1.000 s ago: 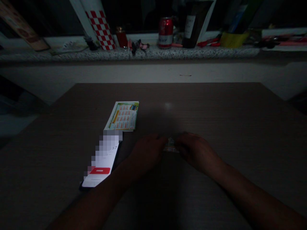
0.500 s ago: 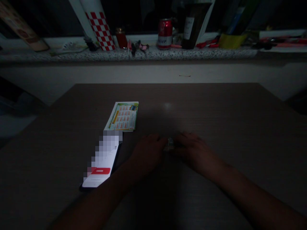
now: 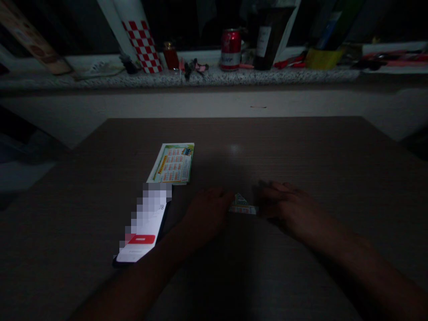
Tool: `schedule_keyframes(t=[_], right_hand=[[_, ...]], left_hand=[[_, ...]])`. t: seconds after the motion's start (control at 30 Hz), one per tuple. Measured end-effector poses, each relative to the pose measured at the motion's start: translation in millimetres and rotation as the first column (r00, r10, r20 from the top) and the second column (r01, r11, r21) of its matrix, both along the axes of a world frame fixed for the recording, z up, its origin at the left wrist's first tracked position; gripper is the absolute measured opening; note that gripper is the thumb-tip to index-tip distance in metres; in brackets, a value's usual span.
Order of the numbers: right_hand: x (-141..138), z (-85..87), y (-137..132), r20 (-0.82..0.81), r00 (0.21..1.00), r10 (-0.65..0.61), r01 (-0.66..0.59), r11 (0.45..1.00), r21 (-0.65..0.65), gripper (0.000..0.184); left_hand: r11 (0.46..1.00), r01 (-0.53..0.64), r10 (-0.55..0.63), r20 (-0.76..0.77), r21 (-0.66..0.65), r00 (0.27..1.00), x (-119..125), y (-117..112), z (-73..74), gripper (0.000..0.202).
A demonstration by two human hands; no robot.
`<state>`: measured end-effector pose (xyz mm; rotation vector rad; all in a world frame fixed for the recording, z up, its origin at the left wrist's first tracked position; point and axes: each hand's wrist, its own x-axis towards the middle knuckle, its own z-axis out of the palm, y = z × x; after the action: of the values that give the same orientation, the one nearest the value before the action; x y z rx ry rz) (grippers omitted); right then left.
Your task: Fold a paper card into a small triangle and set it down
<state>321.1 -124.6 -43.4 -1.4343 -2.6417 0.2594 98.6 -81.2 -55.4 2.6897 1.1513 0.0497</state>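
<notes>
A small folded piece of printed paper point(image 3: 243, 208) lies on the brown table, with a triangular flap above a narrow strip. My left hand point(image 3: 210, 211) rests on its left end, the fingers pressing and holding it down; that end is hidden beneath them. Just past the strip's right tip is my right hand point(image 3: 284, 203), slightly blurred, fingers loosely bent and apart with nothing visible in them. Whether a fingertip still touches the tip is too dark to tell.
Left of my hands lie a lit phone point(image 3: 143, 227) and, behind it, a stack of calendar cards point(image 3: 174, 162). Beyond the table point(image 3: 294, 147), a stone windowsill point(image 3: 207, 80) holds a red can point(image 3: 230, 50), a checkered tube point(image 3: 142, 44), a dark container point(image 3: 267, 42) and a yellow pot point(image 3: 323, 58).
My right hand has slid right, away from my left hand, uncovering more of the folded paper's strip and flap. My left hand has stayed in place on the paper.
</notes>
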Motion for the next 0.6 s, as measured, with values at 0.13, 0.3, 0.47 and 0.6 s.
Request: schedule_keyframes(t=[0.13,0.3,0.47,0.6], right_hand=[[4.3,0.8,1.1,0.002,1.000,0.002,-0.002,0.999,-0.037,0.023],[5.1,-0.7,1.7,-0.064,0.998,-0.017,0.011,0.996,-0.090,0.020],[0.4,-0.1,1.7,-0.144,0.987,-0.065,0.048,0.992,-0.120,0.011],[-4.5,-4.1,3.9,-0.179,0.976,-0.122,0.097,0.985,-0.146,0.012]], left_hand=[[1.000,0.000,0.000,0.012,-0.002,1.000,0.5,-0.3,0.7,0.027],[1.000,-0.007,0.007,0.009,0.001,1.000,2.4,0.1,0.0,0.026],[1.000,-0.005,0.005,0.011,0.006,1.000,2.8,0.2,-0.8,0.027],[1.000,-0.005,0.005,0.005,0.005,1.000,2.7,0.7,-0.6,0.026]])
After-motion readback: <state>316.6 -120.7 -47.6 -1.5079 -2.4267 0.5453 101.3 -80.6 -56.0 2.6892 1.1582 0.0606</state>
